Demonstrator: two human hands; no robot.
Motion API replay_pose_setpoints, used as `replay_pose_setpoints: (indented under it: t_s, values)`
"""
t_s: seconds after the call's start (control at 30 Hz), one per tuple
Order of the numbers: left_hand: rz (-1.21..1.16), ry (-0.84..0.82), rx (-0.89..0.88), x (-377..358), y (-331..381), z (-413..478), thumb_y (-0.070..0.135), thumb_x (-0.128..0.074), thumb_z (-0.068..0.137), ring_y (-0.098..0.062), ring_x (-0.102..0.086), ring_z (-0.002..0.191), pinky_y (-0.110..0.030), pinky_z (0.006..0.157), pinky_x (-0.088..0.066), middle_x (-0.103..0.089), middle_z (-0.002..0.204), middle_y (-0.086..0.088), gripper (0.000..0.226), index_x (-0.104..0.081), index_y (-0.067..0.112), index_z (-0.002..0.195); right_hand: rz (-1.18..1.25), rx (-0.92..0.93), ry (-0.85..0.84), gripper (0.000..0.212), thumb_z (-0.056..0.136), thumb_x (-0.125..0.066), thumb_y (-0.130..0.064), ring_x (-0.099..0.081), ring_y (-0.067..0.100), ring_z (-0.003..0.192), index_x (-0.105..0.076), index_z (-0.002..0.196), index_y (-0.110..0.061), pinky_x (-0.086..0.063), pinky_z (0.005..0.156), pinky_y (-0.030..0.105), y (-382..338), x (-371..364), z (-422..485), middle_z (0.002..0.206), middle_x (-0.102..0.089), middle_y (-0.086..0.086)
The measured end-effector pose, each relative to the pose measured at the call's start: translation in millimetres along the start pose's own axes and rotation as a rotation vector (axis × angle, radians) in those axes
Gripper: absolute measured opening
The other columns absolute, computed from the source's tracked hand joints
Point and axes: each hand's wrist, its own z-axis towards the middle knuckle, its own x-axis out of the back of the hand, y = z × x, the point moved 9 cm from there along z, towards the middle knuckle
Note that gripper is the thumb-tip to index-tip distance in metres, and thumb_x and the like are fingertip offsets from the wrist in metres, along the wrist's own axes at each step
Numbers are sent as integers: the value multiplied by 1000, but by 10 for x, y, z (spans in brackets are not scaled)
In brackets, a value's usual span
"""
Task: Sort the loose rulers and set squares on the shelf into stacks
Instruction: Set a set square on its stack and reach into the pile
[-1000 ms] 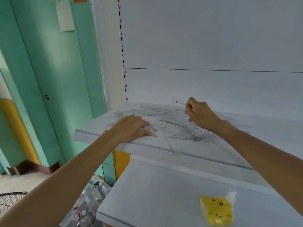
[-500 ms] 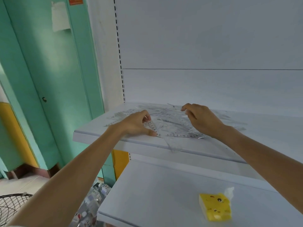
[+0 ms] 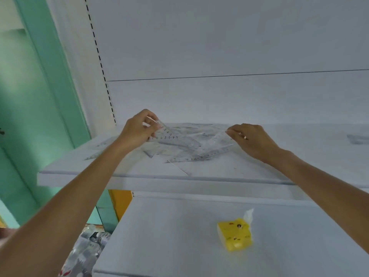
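Left hand (image 3: 137,129) pinches a set square (image 3: 167,133) above the pile (image 3: 179,145), right hand (image 3: 253,139) pinches a clear piece (image 3: 216,141); both seemingly need stacking beside the pile.

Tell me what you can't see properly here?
All head view:
- Pile of clear plastic rulers and set squares: overlapping, see-through, uncountable.
- Clear piece pinched by right hand: shape lost against pile.
- Grey object, upper white shelf: blurred, cut by right edge.
- Shiny packets below: partly hidden by left arm.
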Motion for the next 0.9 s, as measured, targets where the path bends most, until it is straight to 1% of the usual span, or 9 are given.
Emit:
replay_pose_setpoints:
  t_s: [0.13, 0.33, 0.4, 0.43, 0.5, 0.6, 0.67, 0.8, 0.9]
  values:
    - [-36, -94, -15, -554, 339, 31, 22, -53, 92, -2, -62, 49, -13, 47, -48, -56, 93, 1, 10, -53, 27, 101, -46, -86, -4, 29, 96, -42, -34, -56, 19, 90, -66, 105, -19, -42, 81, 30, 447, 236, -225, 100, -63, 4]
    - [-77, -140, -79, -1409, 965, 81, 25, -58, 89, -6, -62, 46, -14, 41, -42, -60, 102, 2, 9, -60, 20, 96, -113, -197, 43, 29, 90, -56, -35, -58, 22, 100, -64, 112, -18, -43, 86, 31, 1203, 772, -505, 110, -61, 6]
    - [-72, -222, -76, -1740, 1157, 104, 35, -68, 80, -2, -62, 56, -12, 50, -44, -58, 104, 10, 27, -59, 23, 102, -140, -220, 50, 30, 89, -57, -35, -58, 22, 101, -64, 112, -18, -43, 86, 31, 1478, 970, -607, 112, -61, 6]
    - [-24, -274, -72, -1920, 1238, 109, 38, -73, 74, -1, -61, 68, -13, 60, -45, -57, 106, 12, 40, -57, 24, 108, -152, -234, 55, 30, 89, -58, -35, -58, 23, 101, -65, 112, -17, -43, 87, 32, 1619, 1073, -651, 113, -61, 6]
    - [118, -340, -98, -2267, 1396, 102, 34, -79, 68, -3, -53, 85, -16, 74, -38, -53, 111, 11, 60, -51, 23, 119, -166, -273, 70, 30, 88, -60, -34, -59, 23, 101, -65, 111, -17, -44, 88, 34, 1909, 1290, -727, 112, -61, 7]
    - [202, -335, -174, -2692, 1627, 73, 26, -79, 69, 2, -45, 76, -12, 64, -33, -51, 114, 7, 61, -48, 22, 121, -136, -333, 125, 27, 87, -61, -34, -59, 23, 101, -66, 108, -17, -44, 86, 32, 2353, 1605, -826, 110, -62, 7]
    - [219, -326, -208, -2917, 1743, 47, 28, -78, 71, 3, -44, 76, -10, 63, -32, -51, 112, 7, 58, -47, 22, 120, -108, -352, 157, 27, 86, -62, -33, -59, 21, 101, -66, 108, -17, -41, 84, 29, 2609, 1761, -890, 111, -62, 7]
    - [271, -349, -176, -3271, 1869, -10, 44, -71, 73, -8, -50, 86, -23, 75, -36, -54, 109, 11, 60, -45, 24, 123, -52, -365, 153, 28, 82, -68, -29, -57, 15, 95, -67, 106, -15, -41, 86, 26, 2989, 1945, -1007, 112, -65, 6]
    - [305, -331, -128, -3417, 1877, -40, 54, -65, 75, -12, -52, 93, -28, 79, -37, -55, 110, 12, 64, -43, 24, 127, -52, -351, 118, 31, 82, -69, -28, -58, 17, 100, -67, 108, -13, -42, 89, 27, 3160, 2024, -1003, 114, -65, 6]
